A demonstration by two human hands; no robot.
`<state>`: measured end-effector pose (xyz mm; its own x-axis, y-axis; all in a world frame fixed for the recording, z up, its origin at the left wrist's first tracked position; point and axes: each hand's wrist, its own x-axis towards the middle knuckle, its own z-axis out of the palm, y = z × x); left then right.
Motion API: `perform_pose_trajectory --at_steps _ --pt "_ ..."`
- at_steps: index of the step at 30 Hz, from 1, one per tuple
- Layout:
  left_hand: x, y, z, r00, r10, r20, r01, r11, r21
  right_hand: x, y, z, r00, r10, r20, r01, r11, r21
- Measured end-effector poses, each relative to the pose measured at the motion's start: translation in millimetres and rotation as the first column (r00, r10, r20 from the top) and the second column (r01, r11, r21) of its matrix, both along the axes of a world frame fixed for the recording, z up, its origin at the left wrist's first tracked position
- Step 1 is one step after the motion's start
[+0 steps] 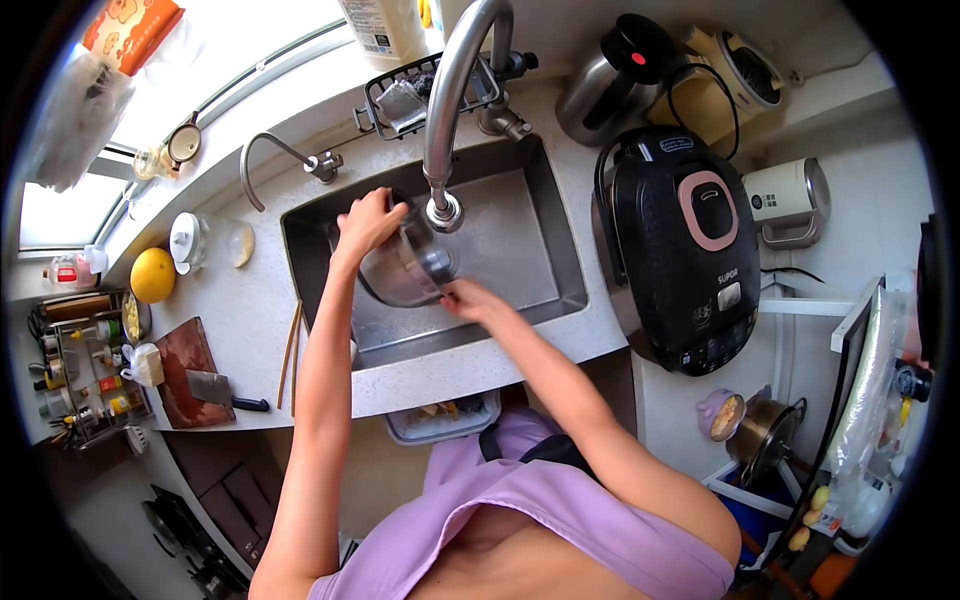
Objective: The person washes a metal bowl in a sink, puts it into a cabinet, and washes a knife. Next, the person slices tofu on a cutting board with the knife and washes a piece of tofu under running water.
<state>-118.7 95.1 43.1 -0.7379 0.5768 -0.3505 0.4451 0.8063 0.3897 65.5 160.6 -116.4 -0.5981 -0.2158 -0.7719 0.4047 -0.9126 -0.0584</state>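
Observation:
A shiny round bowl [395, 272], smeared by motion, is tilted inside the steel sink [515, 235]. My left hand [370, 225] is closed over its far left edge, where a dark part shows beside the fingers. On the near right side, my right hand [470, 300] pinches the rim. The curved faucet [437, 130] hangs over the sink, its head just above and right of the bowl. A bright round patch shows on the bowl's right side, below the faucet head.
A black rice cooker [690, 260] stands right of the sink, with a steel kettle [605, 90] behind it. On the left counter lie chopsticks [290, 355], a cleaver [215, 388], a cutting board [185, 350] and a yellow round fruit [153, 275]. Below the front edge sits a scrap bin [440, 425].

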Motion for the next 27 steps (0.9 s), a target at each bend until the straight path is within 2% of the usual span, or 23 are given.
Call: perform_pose_trajectory --at_steps 1,2,3,4,5,7,8,9,11,12,13,14,15,16,17,19,20,21,22,23,25,26,27 --pt "-3.0 -19.5 -25.9 0.991 0.073 0.113 -0.091 0.983 0.160 8.1 16.8 3.1 0.997 -0.003 0.078 -0.027 0.926 0.377" --pt "-0.1 -38.6 -57.8 0.992 0.061 0.112 -0.094 0.940 0.329 15.8 31.3 9.2 0.994 0.021 0.103 -0.080 0.781 0.620" --pt "7.3 -52.8 -76.8 0.984 0.037 0.175 -0.093 0.941 0.325 22.5 46.2 18.1 0.991 0.040 0.131 -0.130 0.570 0.811" --pt "26.6 -56.5 -66.8 0.890 0.145 0.433 -0.291 0.910 0.294 26.9 64.5 29.8 0.976 0.142 0.166 -0.212 0.421 0.882" --pt "45.9 -56.0 -55.9 0.717 0.229 0.659 -0.469 0.858 0.212 30.2 80.7 42.7 0.947 0.236 0.217 -0.276 0.255 0.927" --pt "62.3 -59.8 -79.5 0.311 0.250 0.917 -0.664 0.747 0.022 33.2 99.4 69.1 0.931 0.290 0.220 -0.282 0.195 0.939" --pt "67.4 -61.0 -114.4 0.119 0.243 0.963 -0.721 0.688 -0.085 35.4 102.7 75.4 0.914 0.341 0.221 -0.282 0.142 0.949" --pt "73.5 -61.2 -143.3 0.109 0.239 0.965 -0.727 0.682 -0.086 36.6 103.2 76.1 0.909 0.348 0.229 -0.290 0.134 0.948" --pt "80.8 -61.2 -178.7 -0.192 0.150 0.970 -0.713 0.658 -0.243 37.5 102.2 77.5 0.842 0.280 0.460 -0.342 -0.382 0.858" --pt "86.8 -56.8 -170.9 -0.198 0.145 0.969 -0.718 0.652 -0.244 41.1 94.7 77.9 0.923 0.141 0.359 -0.129 -0.763 0.633" --pt "94.4 -46.4 -149.8 -0.061 0.144 0.988 -0.763 0.631 -0.139 37.6 93.2 76.9 0.921 0.151 0.358 -0.121 -0.764 0.633" --pt "103.5 -39.0 -128.7 0.073 0.153 0.986 -0.792 0.610 -0.036 37.0 89.7 75.1 0.858 0.323 0.400 -0.023 -0.754 0.657" --pt "107.8 -34.3 -109.4 0.071 0.160 0.985 -0.796 0.603 -0.040 35.4 85.6 72.2 0.767 0.479 0.427 0.072 -0.725 0.685" --pt "109.7 -29.1 -90.8 0.146 0.166 0.975 -0.790 0.613 0.014 31.3 83.2 63.1 0.497 0.637 0.589 -0.077 -0.643 0.762" --pt "110.2 -26.0 -81.6 0.222 0.171 0.960 -0.778 0.625 0.068 24.7 81.7 40.4 0.500 0.641 0.583 -0.073 -0.639 0.766" --pt "108.6 -20.8 -75.2 0.269 0.171 0.948 -0.732 0.676 0.086 1.1 74.5 12.5 0.765 0.340 0.548 0.173 -0.927 0.334" --pt "107.9 -17.1 -68.9 0.342 0.162 0.926 -0.711 0.689 0.142 -10.9 66.0 15.2 0.646 0.523 0.555 0.054 -0.757 0.651" --pt "106.3 -15.0 -61.9 0.409 0.150 0.900 -0.685 0.702 0.195 -24.8 52.2 37.3 0.534 0.697 0.479 -0.122 -0.497 0.859" --pt "97.5 -17.8 -58.0 0.498 0.132 0.857 -0.629 0.736 0.252 -24.6 32.5 36.4 0.625 0.781 0.005 0.166 -0.140 0.976" --pt "89.7 -22.5 -50.5 0.495 0.128 0.859 -0.638 0.725 0.260 -23.8 24.7 63.2 0.506 0.840 -0.194 0.182 0.116 0.976" --pt "71.1 -41.4 -50.6 0.564 0.095 0.820 -0.562 0.772 0.297 -9.7 45.6 33.1 0.180 0.983 -0.045 0.205 0.008 0.979" --pt "69.6 -47.2 -45.3 0.582 0.099 0.807 -0.539 0.790 0.292 -5.1 64.0 18.7 0.168 0.916 0.365 0.160 -0.390 0.907" --pt "71.6 -47.8 -46.7 0.585 0.104 0.804 -0.541 0.789 0.291 -17.3 74.6 19.9 0.181 0.777 0.603 0.187 -0.629 0.755"
